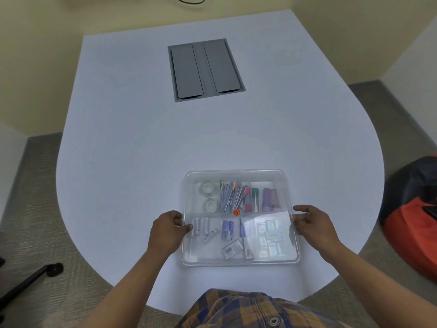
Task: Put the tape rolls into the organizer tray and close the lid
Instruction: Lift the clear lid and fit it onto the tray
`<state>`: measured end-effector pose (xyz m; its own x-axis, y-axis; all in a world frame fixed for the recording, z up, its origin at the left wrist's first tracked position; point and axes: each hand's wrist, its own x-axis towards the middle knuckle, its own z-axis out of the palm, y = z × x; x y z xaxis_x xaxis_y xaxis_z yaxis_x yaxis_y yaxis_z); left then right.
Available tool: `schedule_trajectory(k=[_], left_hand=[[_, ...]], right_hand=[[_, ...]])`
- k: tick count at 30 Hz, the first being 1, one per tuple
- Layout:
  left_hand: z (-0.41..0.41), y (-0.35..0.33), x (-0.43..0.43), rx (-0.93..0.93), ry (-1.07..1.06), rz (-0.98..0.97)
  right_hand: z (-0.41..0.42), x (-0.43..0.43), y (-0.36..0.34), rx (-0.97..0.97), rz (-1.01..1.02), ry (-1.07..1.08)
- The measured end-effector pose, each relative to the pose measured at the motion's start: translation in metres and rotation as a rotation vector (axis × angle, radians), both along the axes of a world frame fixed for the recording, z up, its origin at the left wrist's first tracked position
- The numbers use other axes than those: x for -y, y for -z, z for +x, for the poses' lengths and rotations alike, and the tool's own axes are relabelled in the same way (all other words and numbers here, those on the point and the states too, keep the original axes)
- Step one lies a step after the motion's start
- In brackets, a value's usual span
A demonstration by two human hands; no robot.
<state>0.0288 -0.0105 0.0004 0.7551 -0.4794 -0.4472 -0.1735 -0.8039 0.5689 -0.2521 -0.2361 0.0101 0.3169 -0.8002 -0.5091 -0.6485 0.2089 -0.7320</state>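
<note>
A clear organizer tray (186,259) sits on the white table near me, with its clear lid (236,174) lying flat over it. Two clear tape rolls (208,188) (211,205) lie in the tray's far-left compartment, seen through the lid. Pens, markers, batteries, staple boxes and small packets fill the other compartments. My left hand (168,230) grips the lid's left edge, thumb on top. My right hand (312,224) holds the lid's right edge, fingers curled against the rim.
The white table (142,150) has a grey cable hatch (205,69) set in it at the far centre. A red and black beanbag (413,216) lies on the floor to the right. A black stand leg (30,280) is at the lower left.
</note>
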Motion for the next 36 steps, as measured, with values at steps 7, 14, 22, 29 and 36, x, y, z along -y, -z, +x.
schedule_trajectory(k=[7,14,22,29,36], left_hand=[[0.008,-0.009,0.002,0.048,0.192,-0.066],[0.036,-0.033,0.027,0.19,0.793,0.266],[0.05,-0.035,0.055,0.333,0.955,0.428],[0.05,-0.032,0.053,0.293,0.965,0.452],[0.054,-0.038,0.062,0.343,0.923,0.45]], right_hand=[[0.008,0.007,0.0,-0.15,-0.3,-0.323],[0.042,0.037,-0.023,-0.44,-0.424,-0.951],[0.057,0.056,-0.024,-0.75,-0.521,-1.234],[0.06,0.053,-0.025,-0.682,-0.439,-1.258],[0.063,0.054,-0.029,-0.668,-0.457,-1.23]])
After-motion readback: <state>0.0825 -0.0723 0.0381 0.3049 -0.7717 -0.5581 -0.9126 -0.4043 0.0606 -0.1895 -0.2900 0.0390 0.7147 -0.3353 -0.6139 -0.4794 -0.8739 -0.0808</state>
